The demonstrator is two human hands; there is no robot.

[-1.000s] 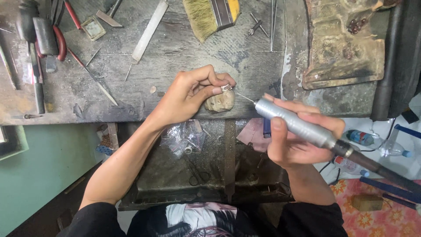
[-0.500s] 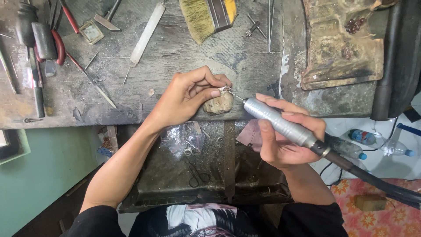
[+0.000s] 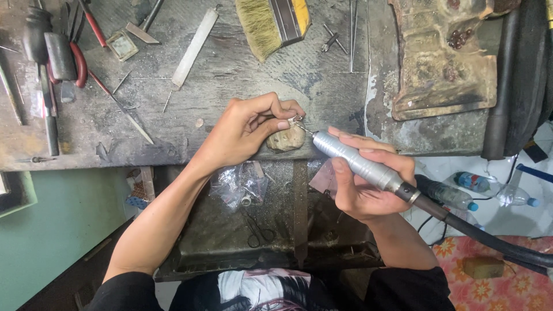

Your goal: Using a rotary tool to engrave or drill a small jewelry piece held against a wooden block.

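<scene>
Since before, the silver rotary handpiece (image 3: 360, 164) gripped by right hand (image 3: 363, 184) has angled up-left, tip meeting the small metal ring (image 3: 298, 119) pinched in left fingers (image 3: 276, 118) atop the wooden peg (image 3: 286, 139).

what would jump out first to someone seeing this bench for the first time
At the centre, the left hand pinches a small metal piece against a worn wooden peg, while the right hand aims a silver rotary handpiece at it. At the bench's far edge lies a bristle brush.
</scene>
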